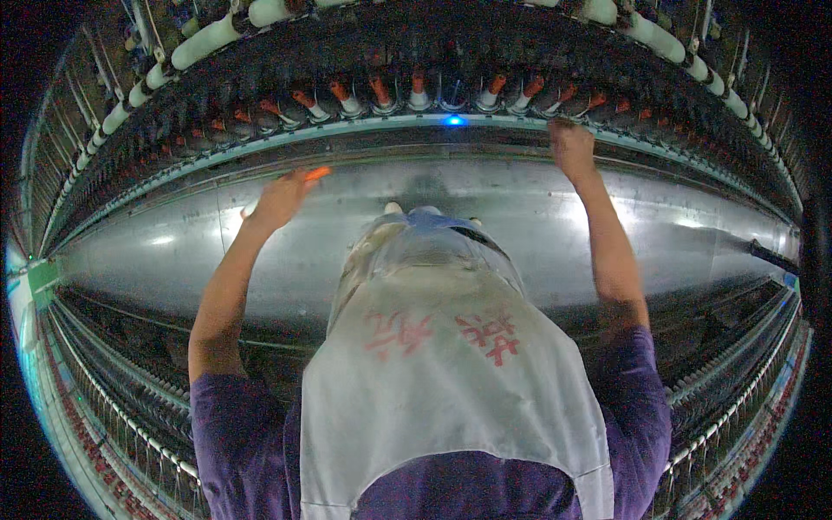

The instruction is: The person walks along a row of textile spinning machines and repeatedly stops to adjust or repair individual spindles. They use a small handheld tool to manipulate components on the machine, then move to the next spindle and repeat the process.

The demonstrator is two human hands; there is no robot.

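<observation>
White apron over purple shirt; shiny metal floor strip; blue indicator light; white roving tubes overhead.

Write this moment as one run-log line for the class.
left hand: holds orange bobbin | right hand: raised at spindle row, grip unclear | white apron worn | blue light lit

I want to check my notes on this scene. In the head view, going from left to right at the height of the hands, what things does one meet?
Left hand with an orange bobbin at its fingertips → blue light on the machine rail → right hand, raised to the row of spindles.
</observation>
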